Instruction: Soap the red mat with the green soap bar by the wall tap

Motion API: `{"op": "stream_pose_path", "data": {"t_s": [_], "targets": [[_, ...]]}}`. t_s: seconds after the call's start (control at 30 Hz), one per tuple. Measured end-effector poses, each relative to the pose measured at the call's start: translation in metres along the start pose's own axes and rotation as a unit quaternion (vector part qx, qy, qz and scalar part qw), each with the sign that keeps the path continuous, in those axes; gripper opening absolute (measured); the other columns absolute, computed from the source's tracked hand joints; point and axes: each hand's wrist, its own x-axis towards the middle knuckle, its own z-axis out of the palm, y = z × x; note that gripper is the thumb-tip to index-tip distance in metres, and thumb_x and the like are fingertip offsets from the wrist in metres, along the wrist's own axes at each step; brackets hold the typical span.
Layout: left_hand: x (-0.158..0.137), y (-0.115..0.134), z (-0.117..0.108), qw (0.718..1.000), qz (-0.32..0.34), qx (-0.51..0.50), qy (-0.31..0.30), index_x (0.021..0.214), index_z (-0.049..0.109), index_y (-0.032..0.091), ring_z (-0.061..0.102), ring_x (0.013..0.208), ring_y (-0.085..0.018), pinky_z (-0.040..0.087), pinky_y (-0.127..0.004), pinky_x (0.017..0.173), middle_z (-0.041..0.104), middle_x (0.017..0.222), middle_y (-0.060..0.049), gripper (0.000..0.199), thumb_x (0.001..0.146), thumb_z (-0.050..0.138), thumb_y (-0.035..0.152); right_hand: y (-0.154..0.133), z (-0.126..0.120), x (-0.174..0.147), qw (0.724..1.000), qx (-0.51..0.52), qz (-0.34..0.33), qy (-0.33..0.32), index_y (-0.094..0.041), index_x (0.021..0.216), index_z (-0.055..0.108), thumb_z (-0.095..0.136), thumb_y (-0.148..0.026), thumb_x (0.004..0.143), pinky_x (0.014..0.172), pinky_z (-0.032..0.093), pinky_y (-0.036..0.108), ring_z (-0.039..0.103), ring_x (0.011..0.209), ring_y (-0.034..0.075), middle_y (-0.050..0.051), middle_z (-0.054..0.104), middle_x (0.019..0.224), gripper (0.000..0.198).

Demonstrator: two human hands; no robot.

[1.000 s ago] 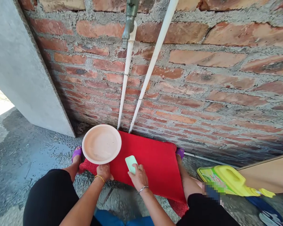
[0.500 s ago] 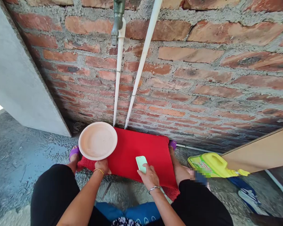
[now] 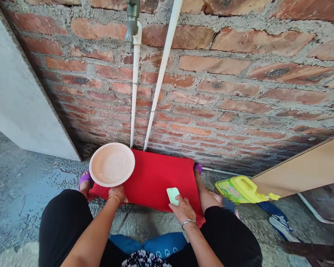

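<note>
A red cloth [image 3: 158,174] with fringed ends is spread flat between my lower legs, close to the wall. My right hand [image 3: 185,210] is closed around a mint-green scrub brush [image 3: 173,195] lying over the right half of the cloth. The underside of the brush is hidden. At the near left edge of the cloth, my left hand [image 3: 117,193] grips the fabric, its fingers partly hidden. Just beyond that hand, a pale pink basin [image 3: 112,164] rests on the cloth's left end.
A brick wall [image 3: 211,85] rises ahead with a tap [image 3: 132,27] and two white pipes [image 3: 161,74]. A grey slab [image 3: 30,85] leans at left. On the right are a yellow jug [image 3: 241,188], a tan board [image 3: 300,167] and blue-and-white slippers [image 3: 281,224].
My right hand has slid the brush to the right across the cloth. The left hand keeps its place at the cloth's edge. The whole view has shifted slightly.
</note>
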Motion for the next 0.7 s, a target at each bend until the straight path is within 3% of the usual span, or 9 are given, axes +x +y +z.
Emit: {"op": "stream_pose_path", "data": {"t_s": [0.1, 0.23, 0.3, 0.47, 0.53, 0.6, 0.7], "targets": [[0.0, 0.0, -0.001, 0.999, 0.009, 0.027, -0.017, 0.114, 0.063, 0.016, 0.058, 0.118, -0.032, 0.052, -0.038, 0.093, 0.062, 0.128, -0.017, 0.071, 0.048, 0.082, 0.032, -0.026, 0.015, -0.014, 0.996, 0.015, -0.084, -0.002, -0.025, 0.111, 0.059, 0.058, -0.038, 0.078, 0.077, 0.041, 0.028, 0.061, 0.092, 0.02, 0.007, 0.057, 0.104, 0.036], [0.0, 0.001, 0.0, 0.999, 0.011, 0.034, -0.008, 0.115, 0.063, 0.016, 0.06, 0.115, -0.03, 0.053, -0.036, 0.091, 0.065, 0.123, -0.015, 0.072, 0.047, 0.081, 0.031, -0.073, 0.034, -0.029, 0.976, -0.016, -0.211, -0.057, -0.026, 0.11, 0.058, 0.063, -0.031, 0.072, 0.078, 0.04, 0.03, 0.061, 0.094, 0.023, 0.008, 0.058, 0.107, 0.039], [0.001, 0.0, 0.002, 1.0, 0.004, 0.028, -0.01, 0.115, 0.063, 0.017, 0.061, 0.114, -0.03, 0.053, -0.036, 0.091, 0.066, 0.122, -0.015, 0.072, 0.047, 0.081, 0.031, -0.07, 0.032, -0.027, 0.974, -0.046, -0.212, -0.059, -0.026, 0.109, 0.059, 0.064, -0.026, 0.069, 0.081, 0.039, 0.033, 0.06, 0.098, 0.025, 0.009, 0.058, 0.109, 0.04], [0.007, -0.001, 0.005, 1.0, 0.001, 0.015, -0.013, 0.115, 0.063, 0.018, 0.059, 0.116, -0.033, 0.053, -0.038, 0.092, 0.064, 0.125, -0.016, 0.074, 0.044, 0.082, 0.031, -0.002, 0.003, -0.007, 0.994, -0.056, -0.077, -0.048, -0.023, 0.107, 0.06, 0.061, -0.025, 0.071, 0.074, 0.04, 0.033, 0.061, 0.084, 0.023, 0.009, 0.06, 0.097, 0.036], [0.009, -0.002, 0.005, 1.0, 0.011, 0.018, -0.017, 0.113, 0.064, 0.017, 0.059, 0.116, -0.033, 0.052, -0.039, 0.092, 0.064, 0.125, -0.017, 0.072, 0.045, 0.082, 0.031, 0.012, -0.004, -0.003, 0.997, -0.034, -0.054, -0.048, -0.023, 0.105, 0.061, 0.061, -0.027, 0.073, 0.07, 0.04, 0.032, 0.061, 0.078, 0.02, 0.007, 0.06, 0.094, 0.032], [0.011, -0.002, 0.005, 0.999, 0.018, 0.021, -0.02, 0.111, 0.065, 0.016, 0.058, 0.117, -0.033, 0.052, -0.04, 0.093, 0.064, 0.125, -0.017, 0.069, 0.046, 0.082, 0.031, 0.004, -0.005, -0.005, 0.995, -0.021, -0.078, -0.057, -0.024, 0.105, 0.061, 0.064, -0.026, 0.071, 0.072, 0.041, 0.03, 0.061, 0.083, 0.019, 0.006, 0.06, 0.097, 0.034], [0.011, -0.002, 0.006, 1.0, 0.016, 0.02, -0.013, 0.111, 0.065, 0.018, 0.058, 0.117, -0.034, 0.052, -0.041, 0.092, 0.064, 0.124, -0.017, 0.07, 0.044, 0.082, 0.031, -0.035, 0.002, -0.012, 0.979, -0.031, -0.181, -0.083, -0.025, 0.11, 0.061, 0.07, -0.025, 0.071, 0.082, 0.043, 0.03, 0.061, 0.095, 0.02, 0.005, 0.06, 0.107, 0.04]]}}
